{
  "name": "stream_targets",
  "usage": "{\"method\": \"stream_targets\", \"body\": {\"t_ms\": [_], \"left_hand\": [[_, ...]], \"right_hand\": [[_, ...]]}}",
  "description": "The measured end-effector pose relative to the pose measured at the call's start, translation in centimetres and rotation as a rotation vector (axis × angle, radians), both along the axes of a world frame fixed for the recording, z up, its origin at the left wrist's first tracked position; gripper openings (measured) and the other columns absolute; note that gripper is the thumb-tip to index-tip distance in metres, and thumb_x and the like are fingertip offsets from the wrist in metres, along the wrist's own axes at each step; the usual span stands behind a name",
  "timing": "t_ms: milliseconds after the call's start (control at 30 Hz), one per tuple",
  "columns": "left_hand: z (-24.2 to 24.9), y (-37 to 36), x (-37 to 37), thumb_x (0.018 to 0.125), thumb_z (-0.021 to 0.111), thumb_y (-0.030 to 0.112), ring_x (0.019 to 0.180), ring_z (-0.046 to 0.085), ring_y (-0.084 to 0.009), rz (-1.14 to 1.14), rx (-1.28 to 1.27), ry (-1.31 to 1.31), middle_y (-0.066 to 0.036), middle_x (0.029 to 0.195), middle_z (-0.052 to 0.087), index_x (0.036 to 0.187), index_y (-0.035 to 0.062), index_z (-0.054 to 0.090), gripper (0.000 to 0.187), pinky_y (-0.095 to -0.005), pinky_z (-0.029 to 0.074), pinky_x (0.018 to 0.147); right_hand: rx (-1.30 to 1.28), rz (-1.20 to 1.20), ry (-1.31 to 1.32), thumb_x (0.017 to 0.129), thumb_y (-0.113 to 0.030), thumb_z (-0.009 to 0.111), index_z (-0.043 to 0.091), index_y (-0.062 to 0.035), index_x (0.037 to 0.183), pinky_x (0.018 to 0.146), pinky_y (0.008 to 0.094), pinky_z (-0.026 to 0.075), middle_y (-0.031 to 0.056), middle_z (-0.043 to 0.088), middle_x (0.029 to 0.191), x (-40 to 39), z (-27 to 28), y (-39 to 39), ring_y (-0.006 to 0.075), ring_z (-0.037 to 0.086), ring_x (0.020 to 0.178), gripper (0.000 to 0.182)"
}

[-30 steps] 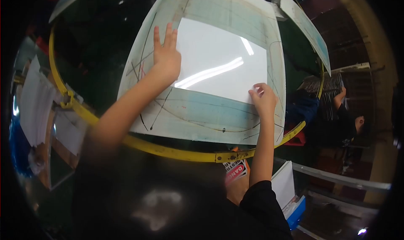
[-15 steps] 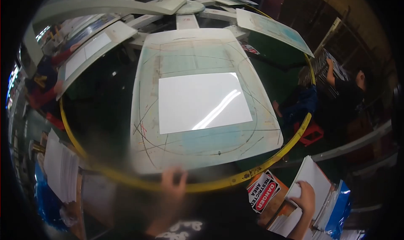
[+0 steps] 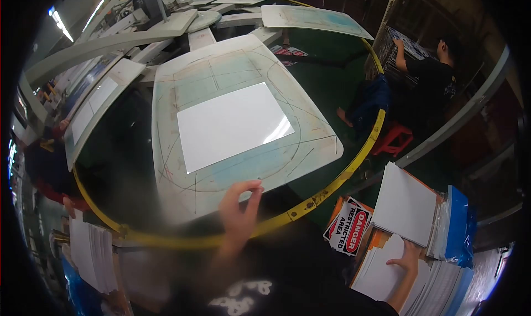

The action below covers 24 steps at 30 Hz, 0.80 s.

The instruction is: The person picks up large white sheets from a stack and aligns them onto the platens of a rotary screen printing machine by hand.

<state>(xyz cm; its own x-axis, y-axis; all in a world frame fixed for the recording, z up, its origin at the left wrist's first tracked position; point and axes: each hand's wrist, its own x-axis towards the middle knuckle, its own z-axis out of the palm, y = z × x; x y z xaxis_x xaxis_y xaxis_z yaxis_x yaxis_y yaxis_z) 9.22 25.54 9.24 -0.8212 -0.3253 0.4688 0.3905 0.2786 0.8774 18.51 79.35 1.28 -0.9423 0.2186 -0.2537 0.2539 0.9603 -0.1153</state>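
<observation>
My left hand (image 3: 240, 210) is raised over the near edge of a pale, stained platen (image 3: 182, 197). Its thumb and index finger meet in a pinch, with no object visible between them. On the platen lies a glossy white sheet (image 3: 232, 128), away from my fingers. At the lower right, my right hand (image 3: 408, 260) rests on a stack of white sheets (image 3: 379, 272), thumb and fingers spread. Beside it are a taller white stack (image 3: 404, 205) and a printed sign (image 3: 349, 226) reading DANGER RESTRICTED AREA.
A yellow ring rail (image 3: 298, 213) curves around the platens. Another platen (image 3: 315, 20) is at the upper right, and one with a white sheet (image 3: 94, 108) at the left. Two people work at the sides. A red stool (image 3: 395, 139) and more paper stacks (image 3: 91, 255) stand nearby.
My view has turned to the right. My left hand has risen and its thumb and index finger have come together. My right hand has shifted lower against the white stacks.
</observation>
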Motion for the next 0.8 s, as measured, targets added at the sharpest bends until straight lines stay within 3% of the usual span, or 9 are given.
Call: {"method": "stream_targets", "body": {"t_ms": [233,533,633,733,800], "left_hand": [[0.6,1.3,0.9,0.082,0.060,-0.007,0.081,0.060,-0.0146,-0.128,-0.096,-0.014,-0.009,0.086,0.063,0.090,-0.0016,0.063,0.010,-0.0239,0.045,0.077],[0.1,1.0,1.4,0.082,0.062,-0.004,0.079,0.061,-0.0150,-0.157,-0.184,-0.068,-0.008,0.082,0.066,0.088,-0.0008,0.064,0.007,-0.0244,0.046,0.074],[-0.2,1.1,1.4,0.081,0.062,-0.004,0.079,0.062,-0.0160,-0.176,-0.169,-0.108,-0.008,0.083,0.066,0.088,-0.0006,0.065,0.008,-0.0246,0.046,0.073],[-0.3,1.4,1.1,0.080,0.062,-0.005,0.079,0.062,-0.0171,-0.214,-0.193,-0.107,-0.009,0.083,0.066,0.088,-0.0002,0.065,0.010,-0.0247,0.047,0.073],[-0.4,1.6,1.0,0.078,0.061,-0.007,0.079,0.062,-0.0177,-0.234,-0.246,-0.095,-0.010,0.084,0.065,0.089,0.0003,0.065,0.014,-0.0257,0.047,0.073]], "right_hand": [[-0.026,-0.088,0.149,0.029,-0.035,0.091,0.051,-0.0021,0.123,0.101,0.0406,0.036,0.0161,0.053,0.122,1.2,-1.4,0.9,0.0318,0.047,0.117,0.107],[-0.107,-0.158,0.228,0.031,-0.028,0.090,0.055,-0.0012,0.107,0.091,0.0390,0.042,0.0146,0.058,0.106,0.3,-0.1,0.4,0.0336,0.054,0.103,0.089],[-0.162,-0.157,0.258,0.059,-0.035,0.083,0.053,-0.0008,0.106,0.089,0.0374,0.042,0.0163,0.058,0.103,0.3,1.4,0.4,0.0330,0.054,0.099,0.065],[-0.508,-0.373,0.385,0.087,-0.041,0.058,0.053,0.0015,0.097,0.081,0.0387,0.043,0.0201,0.059,0.096,0.6,-1.9,6.1,0.0343,0.054,0.093,0.044],[-0.270,-0.426,0.419,0.093,-0.042,0.044,0.054,0.0022,0.088,0.074,0.0402,0.042,0.0217,0.059,0.087,0.6,-2.3,6.6,0.0349,0.054,0.083,0.045]]}}
